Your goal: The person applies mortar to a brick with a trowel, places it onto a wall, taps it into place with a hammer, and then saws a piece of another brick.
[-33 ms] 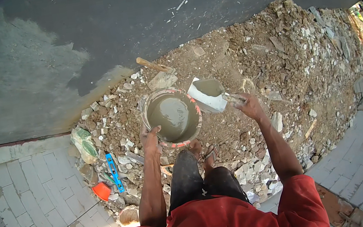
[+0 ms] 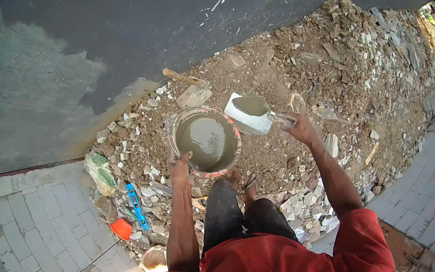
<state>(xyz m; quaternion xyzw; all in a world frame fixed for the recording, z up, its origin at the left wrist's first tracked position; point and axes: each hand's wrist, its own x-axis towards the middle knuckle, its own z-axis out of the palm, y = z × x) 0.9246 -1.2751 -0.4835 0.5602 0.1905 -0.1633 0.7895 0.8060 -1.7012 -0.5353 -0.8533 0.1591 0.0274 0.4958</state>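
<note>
My left hand point(image 2: 179, 168) is closed on the near-left rim of a round bucket point(image 2: 238, 143) with an orange-marked edge. Wet grey mortar point(image 2: 206, 139) fills much of it, smooth and shiny on top. In my right hand point(image 2: 300, 127) is the handle of a trowel point(image 2: 252, 105), its blade covered with grey mortar. The blade lies over a white, flat-sided piece point(image 2: 249, 122) just right of the bucket; whether they touch I cannot tell. Beyond the bucket rests a mortar-coated tool with a wooden handle point(image 2: 183, 76).
Rough soil and rubble point(image 2: 328, 78) surround the bucket, below a dark grey wall point(image 2: 154, 21). On the left lie a blue spirit level point(image 2: 137, 207), an orange-red container point(image 2: 122, 229) and a green-and-white bag point(image 2: 100, 171). Pale tiled floor point(image 2: 46, 243) borders the rubble. My feet are close to the bucket.
</note>
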